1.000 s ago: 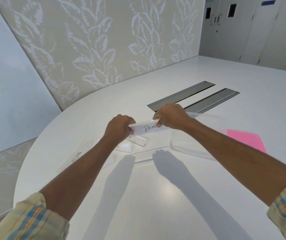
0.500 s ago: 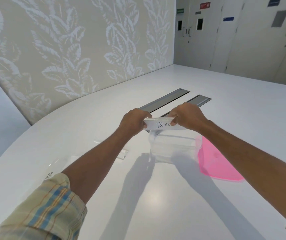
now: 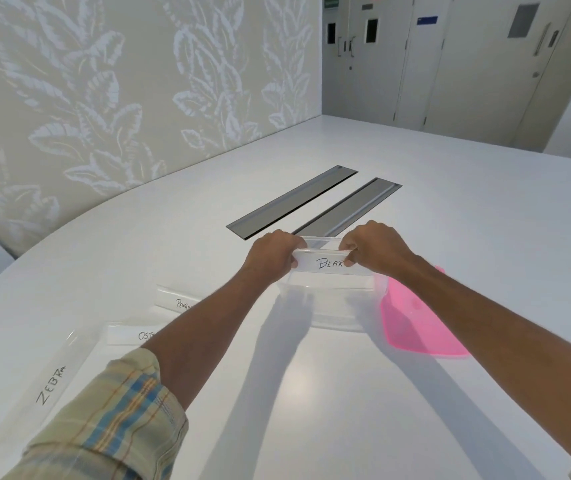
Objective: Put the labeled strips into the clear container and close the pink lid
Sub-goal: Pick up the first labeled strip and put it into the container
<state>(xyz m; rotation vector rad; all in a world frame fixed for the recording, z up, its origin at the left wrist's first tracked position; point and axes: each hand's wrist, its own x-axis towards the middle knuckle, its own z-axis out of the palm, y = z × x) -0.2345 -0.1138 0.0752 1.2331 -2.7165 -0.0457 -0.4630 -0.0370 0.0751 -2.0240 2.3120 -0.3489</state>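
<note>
Both hands hold a laminated white strip marked BEAR (image 3: 329,264) by its ends, level over the open top of the clear container (image 3: 339,306). My left hand (image 3: 273,252) pinches the strip's left end and my right hand (image 3: 374,247) pinches its right end. The pink lid (image 3: 415,320) lies flat on the table, touching the container's right side. Three more strips lie on the table to the left: ZEBRA (image 3: 50,384), one starting OST (image 3: 131,335) and one starting PENGU (image 3: 176,301), the last two partly hidden by my left forearm.
The white table (image 3: 311,393) has two grey recessed cable slots (image 3: 311,202) just behind the container. A leaf-patterned wall (image 3: 121,81) runs along the table's left edge. Grey doors (image 3: 467,57) stand far behind.
Both hands carried the BEAR strip from above the other strips rightward to over the container, then lowered it to the container's rim. The camera view shifted with them.
</note>
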